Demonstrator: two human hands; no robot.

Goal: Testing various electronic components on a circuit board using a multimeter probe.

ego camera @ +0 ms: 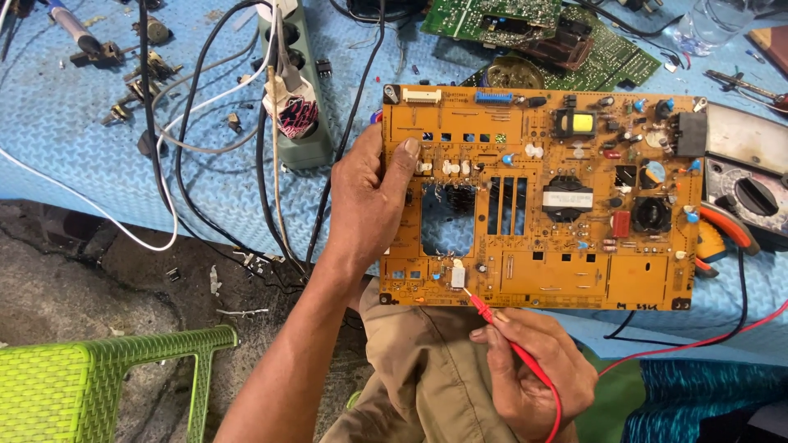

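At the far left a green plastic stool [98, 373] stands on the rough ground below the edge of the blue mat [66, 156]. On the mat above it lie small metal parts [135, 78] and a tangle of black and white cables [205, 123], and beside them a grey-green power strip [300, 98] with a taped plug pushed into it.

Your left hand [369, 205] comes up from below and clamps the left edge of the orange circuit board [533, 197], thumb pressed on its face near the top, the other fingers hidden behind it. The board is held over your lap and the mat's near edge, its face toward you, with a large rectangular cut-out near your hand and black coils and a yellow-topped component further right.

Your right hand [529, 369] sits below the board, well apart from the left, closed around a red test probe [501, 324]. The probe's tip touches the board's lower edge just beside a small white connector [458, 275]. Its red lead [698, 340] runs off to the right.

Behind the board lie green circuit boards [525, 29]. At the far right a multimeter [751, 193] rests on the mat, with orange-handled pliers [722, 230] just in front of it, and a clear plastic bottle [714, 20] lies at the top corner.
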